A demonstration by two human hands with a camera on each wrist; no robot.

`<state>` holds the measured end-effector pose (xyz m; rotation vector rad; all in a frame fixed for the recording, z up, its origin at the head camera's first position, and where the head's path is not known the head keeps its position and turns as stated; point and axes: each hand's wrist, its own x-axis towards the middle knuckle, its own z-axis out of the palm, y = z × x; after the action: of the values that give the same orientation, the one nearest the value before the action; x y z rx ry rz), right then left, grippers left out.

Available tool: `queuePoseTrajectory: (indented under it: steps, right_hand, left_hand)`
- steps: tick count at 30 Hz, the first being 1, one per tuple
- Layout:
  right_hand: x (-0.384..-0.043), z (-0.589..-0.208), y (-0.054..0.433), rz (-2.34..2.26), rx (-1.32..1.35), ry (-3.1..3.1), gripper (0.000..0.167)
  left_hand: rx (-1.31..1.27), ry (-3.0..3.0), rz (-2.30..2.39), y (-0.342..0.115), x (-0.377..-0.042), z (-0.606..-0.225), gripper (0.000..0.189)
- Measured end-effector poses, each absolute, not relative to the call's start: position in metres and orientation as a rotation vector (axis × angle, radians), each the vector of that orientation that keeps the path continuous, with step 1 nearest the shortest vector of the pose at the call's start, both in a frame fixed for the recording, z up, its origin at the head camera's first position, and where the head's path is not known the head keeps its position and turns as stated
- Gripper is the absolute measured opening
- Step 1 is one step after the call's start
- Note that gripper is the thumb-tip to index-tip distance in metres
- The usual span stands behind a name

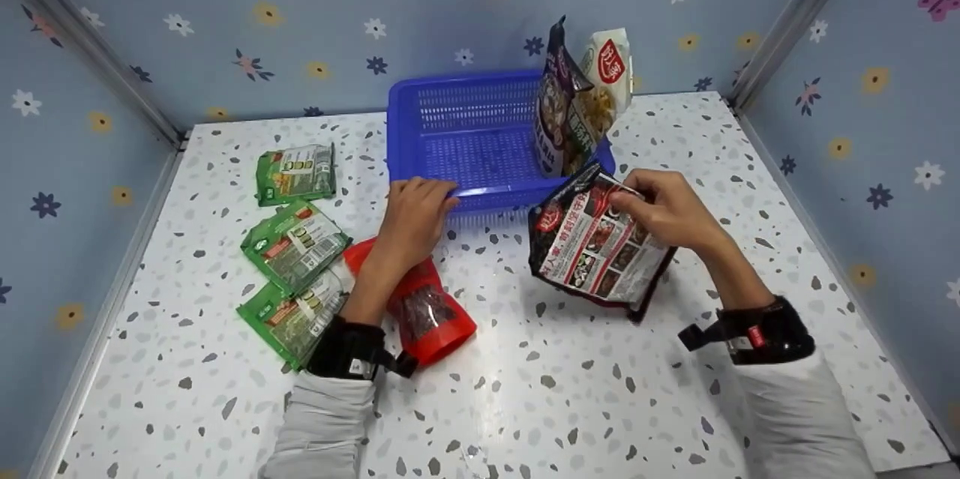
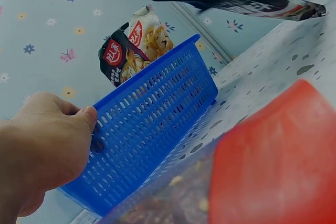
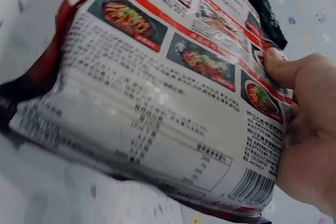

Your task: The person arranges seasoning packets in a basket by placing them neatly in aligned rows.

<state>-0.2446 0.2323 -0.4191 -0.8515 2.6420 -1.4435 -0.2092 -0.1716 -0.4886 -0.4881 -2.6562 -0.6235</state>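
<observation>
My right hand (image 1: 667,209) pinches the edge of a black and red food packet (image 1: 600,246), its printed back facing up, thumb on top. The right wrist view shows dish photos and a barcode on the packet (image 3: 173,98). At the near left corner of a blue plastic basket (image 1: 480,198), my left hand (image 1: 416,217) grips the rim, with the thumb (image 2: 86,116) along the basket wall. Two packets stand upright at the basket's right end: a dark purple one (image 1: 553,112) and a white and yellow one (image 1: 606,78).
A red pouch with a see-through window (image 1: 442,329) lies under my left forearm. Several green packets (image 1: 296,246) lie to the left on the speckled table (image 1: 525,404). Flowered panels (image 1: 300,37) wall the table at the back and sides.
</observation>
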Motion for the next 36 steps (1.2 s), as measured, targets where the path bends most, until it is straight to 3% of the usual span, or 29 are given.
queuePoseTrajectory:
  steps: [20, 36]
  right_hand:
    - [-0.231, -0.382, 0.132, -2.499, -0.607, 2.474, 0.023]
    - [-0.229, -0.383, 0.104, -2.78, -0.443, 2.321, 0.024]
  left_hand:
    - [-0.497, -2.69, -0.629, -0.171, -0.209, -0.49, 0.039]
    - [-0.48, -2.696, -0.673, -0.172, -0.208, -0.489, 0.039]
